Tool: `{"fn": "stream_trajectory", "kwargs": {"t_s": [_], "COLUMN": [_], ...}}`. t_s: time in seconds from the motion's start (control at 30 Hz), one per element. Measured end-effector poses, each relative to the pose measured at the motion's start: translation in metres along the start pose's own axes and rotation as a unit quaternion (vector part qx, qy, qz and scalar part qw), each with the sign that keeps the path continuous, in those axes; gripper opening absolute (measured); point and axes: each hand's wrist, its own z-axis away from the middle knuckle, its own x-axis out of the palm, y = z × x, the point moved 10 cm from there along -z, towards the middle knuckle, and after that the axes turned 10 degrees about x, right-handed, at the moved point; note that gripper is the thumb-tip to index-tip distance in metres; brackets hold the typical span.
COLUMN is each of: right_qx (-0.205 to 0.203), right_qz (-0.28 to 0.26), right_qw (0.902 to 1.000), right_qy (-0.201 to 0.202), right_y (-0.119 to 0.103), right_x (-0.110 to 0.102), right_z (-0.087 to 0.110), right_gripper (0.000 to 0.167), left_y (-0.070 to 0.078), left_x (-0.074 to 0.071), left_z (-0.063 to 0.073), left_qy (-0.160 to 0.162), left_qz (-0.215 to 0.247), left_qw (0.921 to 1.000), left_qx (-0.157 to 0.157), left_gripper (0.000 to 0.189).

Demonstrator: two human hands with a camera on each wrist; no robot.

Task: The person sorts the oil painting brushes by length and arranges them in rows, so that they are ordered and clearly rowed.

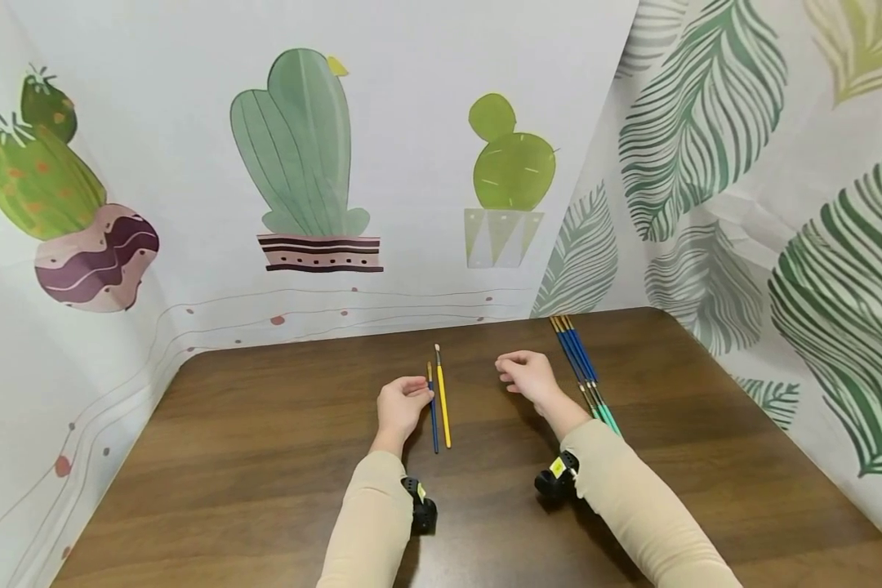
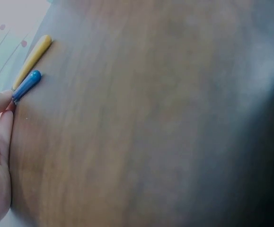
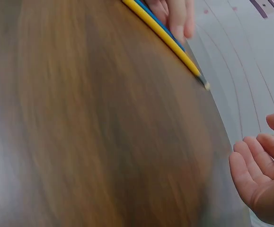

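Note:
My left hand (image 1: 400, 407) pinches a thin blue paintbrush (image 1: 434, 426) between thumb and fingers, near its bristle end. In the left wrist view the blue handle (image 2: 29, 84) sticks out past the fingertips. Just to the right, almost parallel, lies a yellow paintbrush (image 1: 443, 408) with pale bristles, seen whole in the right wrist view too. My right hand (image 1: 532, 380) hovers over the table farther right, fingers loosely bent and thumb apart from them, with nothing held, as the right wrist view shows.
Right of my right hand lies a row of several blue paintbrushes (image 1: 577, 351). Nearer, several green-handled brushes (image 1: 607, 416) lie partly behind my right forearm. The brown wooden table (image 1: 265, 457) backs onto a wall covering (image 1: 419, 163) printed with cacti and leaves.

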Motion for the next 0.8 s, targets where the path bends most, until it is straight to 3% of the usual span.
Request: {"fn": "stream_trajectory", "kwargs": {"t_s": [0.43,0.8], "right_qx": [-0.012,-0.04], "right_qz": [0.003,0.032], "right_qw": [0.9998,0.9987], "right_qy": [-0.015,-0.003], "right_y": [-0.01,-0.02], "right_x": [0.054,0.081], "right_z": [0.001,0.0], "right_gripper": [0.031,0.031], "left_y": [-0.001,-0.002], "left_x": [-0.002,-0.001], "left_z": [-0.001,0.001], "left_qy": [0.003,0.001], "left_qz": [-0.003,0.0], "left_qw": [1.0,0.9999], "left_qx": [-0.003,-0.013], "left_gripper": [0.023,0.023]}}
